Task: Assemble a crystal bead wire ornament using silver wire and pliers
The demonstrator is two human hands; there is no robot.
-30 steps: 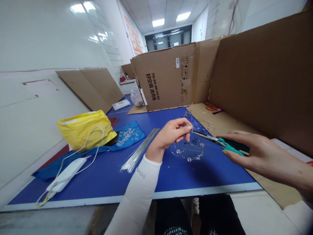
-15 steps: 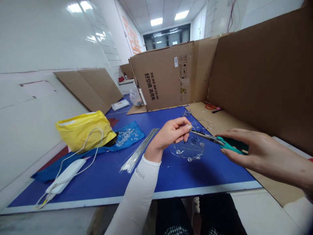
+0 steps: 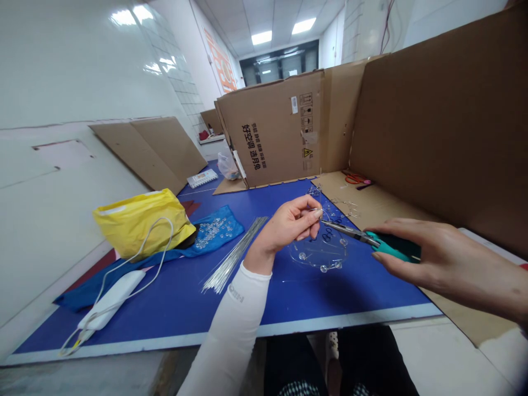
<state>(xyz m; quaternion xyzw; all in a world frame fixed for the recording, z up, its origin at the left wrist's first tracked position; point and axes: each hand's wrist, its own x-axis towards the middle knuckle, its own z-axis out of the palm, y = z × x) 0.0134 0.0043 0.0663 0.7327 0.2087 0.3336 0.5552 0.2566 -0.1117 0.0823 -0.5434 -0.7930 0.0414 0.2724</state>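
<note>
Centrally, a beaded wire (image 3: 324,269) is seen, its thin, clear-beaded loop hanging below the fingers over a blue table (image 3: 177,302). Its upper end is pinched between thumb and fingers of the left hand (image 3: 292,223), which is sleeved in white to the wrist. Beside that pinch, the tips of green-handled pliers (image 3: 352,231) are held at the wire; whether they are closed on it cannot be told. The pliers' handles are grasped by the right hand (image 3: 437,253), reached in from the right. Behind the loop, small dark rings (image 3: 327,235) are laid. To the left, a bundle of straight wires (image 3: 235,256) is spread, and beyond it loose clear beads (image 3: 212,232) are heaped on a blue cloth (image 3: 231,218), next to a yellow bag (image 3: 142,223). Orange scissors (image 3: 355,179) are set at the far right, and the table is backed by cardboard (image 3: 280,137).
</note>
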